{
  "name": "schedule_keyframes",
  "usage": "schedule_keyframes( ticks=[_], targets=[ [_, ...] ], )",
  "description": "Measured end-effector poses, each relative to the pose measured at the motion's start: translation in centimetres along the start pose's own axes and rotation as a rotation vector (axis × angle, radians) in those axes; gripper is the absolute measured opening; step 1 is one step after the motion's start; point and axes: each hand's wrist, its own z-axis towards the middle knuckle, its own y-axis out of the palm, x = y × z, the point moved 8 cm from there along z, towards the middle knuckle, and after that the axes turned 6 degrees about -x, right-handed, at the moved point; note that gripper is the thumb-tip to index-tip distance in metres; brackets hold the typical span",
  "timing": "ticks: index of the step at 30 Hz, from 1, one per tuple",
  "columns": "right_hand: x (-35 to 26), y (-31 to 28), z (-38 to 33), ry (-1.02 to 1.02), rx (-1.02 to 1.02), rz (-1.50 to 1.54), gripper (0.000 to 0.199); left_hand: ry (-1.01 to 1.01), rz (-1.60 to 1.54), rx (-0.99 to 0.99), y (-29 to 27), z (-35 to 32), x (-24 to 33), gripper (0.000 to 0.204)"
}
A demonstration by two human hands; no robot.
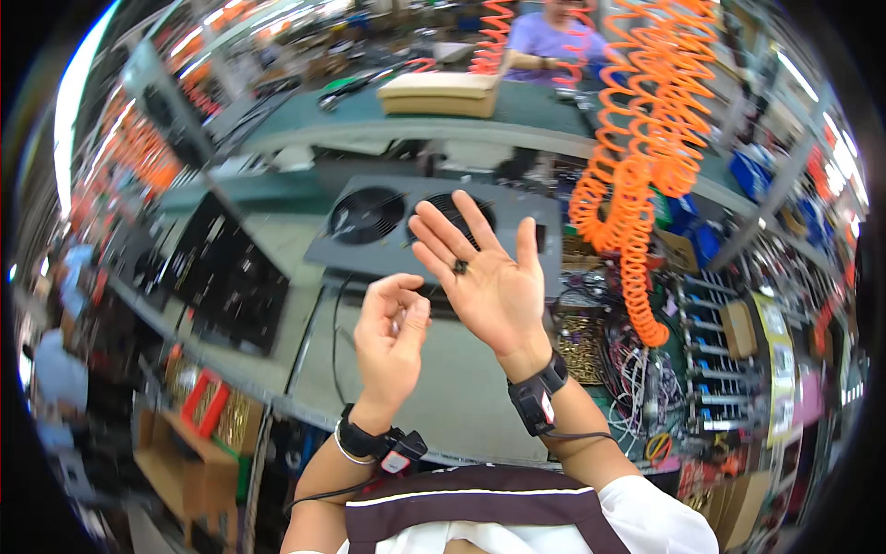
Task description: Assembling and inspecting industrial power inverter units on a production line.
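My right hand (494,300) is held palm up with its fingers stretched and spread. On the palm, at the base of the fingers, lie one or more tiny black pieces (460,267), too small to name. My left hand (389,337) is close beside it, fingers curled toward the thumb; whether anything is pinched there I cannot make out. Beyond both hands, a grey metal panel (392,255) with two round black fan grilles (367,216) rests on the workbench (461,392). The right hand partly covers the second grille.
A flat black panel (226,277) lies to the left. Orange coiled hoses (637,185) hang at the right, above a tray of brass-coloured parts (581,346) and tangled wires (641,383). A cardboard box (438,95) sits on the far shelf, with a person in purple (554,42) behind.
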Motion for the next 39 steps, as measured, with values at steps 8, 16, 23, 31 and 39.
schedule_keyframes(
  ticks=[8, 16, 23, 31, 39],
  targets=[
    [11.9, 1.6, -7.3, 0.366, -0.045, 0.129, 0.07, 0.101, 0.453, 0.314, -4.4, -14.0, 5.0, 0.024],
    [25.9, 5.9, -16.1, 0.689, -0.161, 0.108, 0.078, 0.022, 0.687, 0.601, -9.5, -27.8, 10.6, 0.032],
    [37.8, 11.5, -26.3, 0.87, -0.341, -0.033, 0.082, -0.013, 1.046, 0.839, -13.0, -41.9, 17.0, 0.029],
    [50.1, 18.9, -40.5, 1.066, -0.478, 0.075, 0.082, -0.164, 1.19, 1.105, -15.2, -59.9, 23.5, 0.021],
    [59.2, 24.1, -51.6, 1.488, -0.424, 0.31, 0.089, -0.244, 1.248, 1.462, -15.2, -72.3, 28.8, 0.015]
  ],
)
